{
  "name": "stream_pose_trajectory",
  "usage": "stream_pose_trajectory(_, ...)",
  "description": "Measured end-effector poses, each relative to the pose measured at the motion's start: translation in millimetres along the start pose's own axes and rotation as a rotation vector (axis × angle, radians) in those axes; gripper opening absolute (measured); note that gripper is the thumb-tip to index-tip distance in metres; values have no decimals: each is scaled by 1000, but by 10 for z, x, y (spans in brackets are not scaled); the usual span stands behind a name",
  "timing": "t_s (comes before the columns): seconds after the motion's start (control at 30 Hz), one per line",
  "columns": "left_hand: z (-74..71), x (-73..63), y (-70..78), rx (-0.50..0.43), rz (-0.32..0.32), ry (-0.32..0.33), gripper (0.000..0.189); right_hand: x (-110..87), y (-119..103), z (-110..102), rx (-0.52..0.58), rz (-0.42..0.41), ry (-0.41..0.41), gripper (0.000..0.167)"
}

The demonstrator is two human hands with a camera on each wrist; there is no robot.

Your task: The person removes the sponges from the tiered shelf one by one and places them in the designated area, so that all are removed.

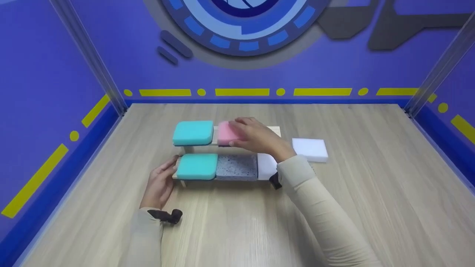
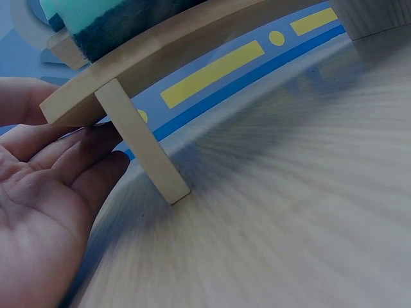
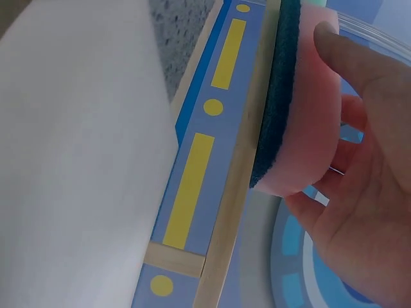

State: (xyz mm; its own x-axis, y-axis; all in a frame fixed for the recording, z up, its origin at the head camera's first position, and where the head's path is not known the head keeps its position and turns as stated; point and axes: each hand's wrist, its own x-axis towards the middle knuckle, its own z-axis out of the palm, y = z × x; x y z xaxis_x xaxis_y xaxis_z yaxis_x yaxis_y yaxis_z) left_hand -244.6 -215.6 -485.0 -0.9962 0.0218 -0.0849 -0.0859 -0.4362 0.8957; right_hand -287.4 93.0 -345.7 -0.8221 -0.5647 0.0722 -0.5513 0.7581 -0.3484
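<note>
A two-tier wooden rack (image 2: 148, 59) bears sponges on both levels. My left hand (image 1: 159, 185) grips the left end of its lower shelf, fingers under the plank and thumb at its end in the left wrist view. On the upper shelf my right hand (image 1: 256, 135) holds a pink sponge (image 3: 311, 109) with a dark green scouring layer, which rests against the shelf. Left of it sits a teal sponge (image 1: 193, 132). The lower shelf carries another teal sponge (image 1: 197, 166), a speckled grey block (image 1: 236, 167) and a white sponge (image 1: 266, 167), partly hidden by my right wrist.
A second white sponge (image 1: 310, 150) lies on the wooden table (image 1: 371, 185), right of the rack. Blue printed panels (image 1: 122, 44) wall in the back and sides. The right end of the upper shelf (image 1: 274, 129) shows bare wood behind my right hand.
</note>
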Motion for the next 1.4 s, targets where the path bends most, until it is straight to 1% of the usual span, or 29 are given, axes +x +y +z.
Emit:
stream_pose_trajectory(0.17,-5,-4,-7,9,-11,8,53,-17,-3,22,-11,-10,18,63)
stream_pose_trajectory(0.37,-6,2,-7,3,-1,12,53,-16,11,39,-1,-29,53,61)
stream_pose_trajectory(0.6,-7,0,-17,11,2,15,53,-8,7,28,7,-25,41,62)
stream_pose_trajectory(0.83,-38,-17,-20,17,-13,0,54,-11,-5,29,-22,-72,70,60)
stream_pose_trajectory(1.17,-21,-15,7,13,-10,4,53,-16,-3,14,-62,-52,45,60)
stream_pose_trajectory(1.4,-7,-6,8,-4,-14,3,54,-33,2,-16,-28,-20,25,60)
